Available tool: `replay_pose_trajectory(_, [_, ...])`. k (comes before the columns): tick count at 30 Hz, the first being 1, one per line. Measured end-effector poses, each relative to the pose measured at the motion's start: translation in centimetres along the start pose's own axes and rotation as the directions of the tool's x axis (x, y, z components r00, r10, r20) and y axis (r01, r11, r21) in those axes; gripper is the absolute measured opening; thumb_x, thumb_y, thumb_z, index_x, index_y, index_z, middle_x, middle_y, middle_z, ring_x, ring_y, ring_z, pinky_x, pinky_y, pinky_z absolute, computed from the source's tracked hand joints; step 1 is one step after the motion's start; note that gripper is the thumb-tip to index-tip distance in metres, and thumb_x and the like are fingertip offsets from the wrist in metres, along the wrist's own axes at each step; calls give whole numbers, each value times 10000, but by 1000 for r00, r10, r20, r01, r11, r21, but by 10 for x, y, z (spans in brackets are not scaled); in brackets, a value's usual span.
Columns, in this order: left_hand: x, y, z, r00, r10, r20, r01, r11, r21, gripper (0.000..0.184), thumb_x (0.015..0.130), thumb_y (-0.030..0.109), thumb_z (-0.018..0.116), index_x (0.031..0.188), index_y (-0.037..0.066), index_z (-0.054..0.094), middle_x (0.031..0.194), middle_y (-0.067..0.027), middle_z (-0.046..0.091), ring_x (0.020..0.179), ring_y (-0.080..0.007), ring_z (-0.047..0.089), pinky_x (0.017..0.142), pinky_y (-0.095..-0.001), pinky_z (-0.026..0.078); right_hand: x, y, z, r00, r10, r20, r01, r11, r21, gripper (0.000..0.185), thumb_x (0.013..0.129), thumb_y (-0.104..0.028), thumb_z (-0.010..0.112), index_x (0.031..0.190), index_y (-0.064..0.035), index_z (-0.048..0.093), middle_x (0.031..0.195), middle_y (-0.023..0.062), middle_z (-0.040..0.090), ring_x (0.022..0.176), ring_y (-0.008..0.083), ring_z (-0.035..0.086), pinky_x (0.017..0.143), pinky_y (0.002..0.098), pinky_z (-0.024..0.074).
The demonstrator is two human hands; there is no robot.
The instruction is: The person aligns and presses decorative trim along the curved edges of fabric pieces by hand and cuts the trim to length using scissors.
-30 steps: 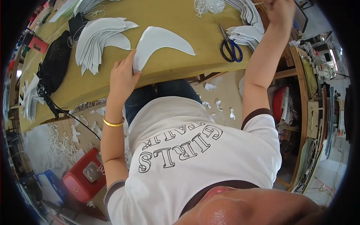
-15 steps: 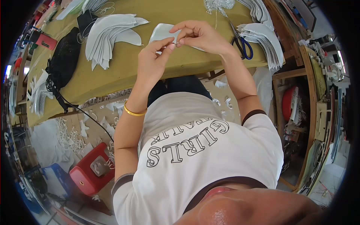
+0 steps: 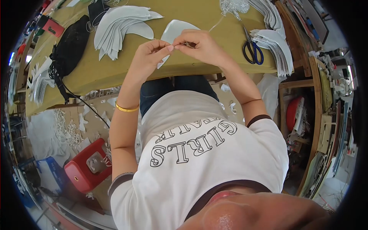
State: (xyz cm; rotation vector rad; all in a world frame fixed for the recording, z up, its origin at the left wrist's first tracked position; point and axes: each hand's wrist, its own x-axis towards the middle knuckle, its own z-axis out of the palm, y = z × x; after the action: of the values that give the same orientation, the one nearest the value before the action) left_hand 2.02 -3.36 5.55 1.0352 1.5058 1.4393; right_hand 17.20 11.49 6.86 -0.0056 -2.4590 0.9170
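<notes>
My left hand (image 3: pixel 153 53) and my right hand (image 3: pixel 193 43) meet fingertip to fingertip above the table's front edge. Each is pinched; what sits between the fingers is too small to make out. Behind them a curved white piece (image 3: pixel 174 30) lies on the yellow-green cloth (image 3: pixel 191 11), partly hidden by the hands. A thin strand runs from near my right hand towards a silvery bundle of thread (image 3: pixel 234 7). Scissors (image 3: pixel 253 50) with dark blue handles rest to the right of my right hand. A fanned stack of white pieces (image 3: pixel 119 27) lies to the left.
More white stacks (image 3: pixel 274 44) are at the table's right. A black bag (image 3: pixel 73 46) with a cable and a red cup (image 3: pixel 53 27) stand at the left. Below are a red stool (image 3: pixel 82 168) and scraps on the floor. A wooden frame (image 3: pixel 317 92) rises at the right.
My right hand has come down from the far right of the table to meet my left hand, which has lifted off the white piece. A strand now shows beside my right hand.
</notes>
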Motion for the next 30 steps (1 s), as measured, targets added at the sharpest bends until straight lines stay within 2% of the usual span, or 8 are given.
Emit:
replay_pose_trajectory(2, [-2,-15,-8,1000,-24,17,24,1000,20,207,901,184,707,962,-14,699,796,-3,654,673,-66,546,597,-227,431,0,0,9,999,-22,24,23,998,-67,118,852,-68,673,969,-51,676,779,52,618,687,171,596,592,288,466])
replay_pose_trajectory(4, [-13,-23,-7,985,148,-90,-113,943,314,175,888,162,706,957,1,704,843,-40,671,712,-128,585,641,-263,466,-1,7,21,998,-13,62,19,994,-109,87,843,-69,668,927,-49,661,801,69,628,709,211,623,611,315,490])
replay_pose_trajectory(5, [-19,-28,-8,962,246,-121,-166,874,457,160,882,151,706,954,8,707,866,-58,680,731,-159,605,664,-281,483,-4,15,29,996,7,84,3,993,-119,74,840,-69,665,910,-49,654,813,75,632,722,230,631,621,326,499])
replay_pose_trajectory(8, [-30,-56,-14,870,492,-37,-306,597,742,133,828,93,720,945,31,714,939,-90,684,841,-265,634,757,-355,514,-12,32,53,997,32,67,-25,995,-97,56,839,-95,657,886,-64,656,828,74,647,706,257,634,626,347,505])
replay_pose_trajectory(11, [-39,-71,-8,746,666,20,-422,449,788,161,785,37,736,946,35,729,989,-92,697,895,-286,643,783,-371,525,-14,40,67,1000,13,24,-10,995,-102,61,832,-124,656,868,-80,676,827,65,657,689,268,634,623,362,510])
replay_pose_trajectory(14, [-41,-74,-4,704,711,5,-427,417,803,185,760,1,749,940,34,728,1005,-84,700,941,-280,651,822,-374,530,-11,40,70,1000,-18,23,20,992,-126,60,837,-137,660,866,-95,692,810,56,650,670,266,633,604,366,509])
replay_pose_trajectory(25, [-41,-83,-3,686,728,-14,-435,425,794,186,769,1,742,953,22,723,1019,-90,703,976,-285,653,848,-377,525,-11,41,75,997,-45,57,57,975,-217,58,825,-147,666,849,-110,705,796,42,643,671,270,643,583,375,512])
replay_pose_trajectory(30, [-37,-79,-1,658,753,36,-432,337,837,178,777,48,734,951,22,710,965,-76,675,915,-270,636,796,-387,517,-12,40,74,997,-68,45,76,975,-210,62,817,-129,682,864,-94,704,777,52,629,657,269,627,577,368,506])
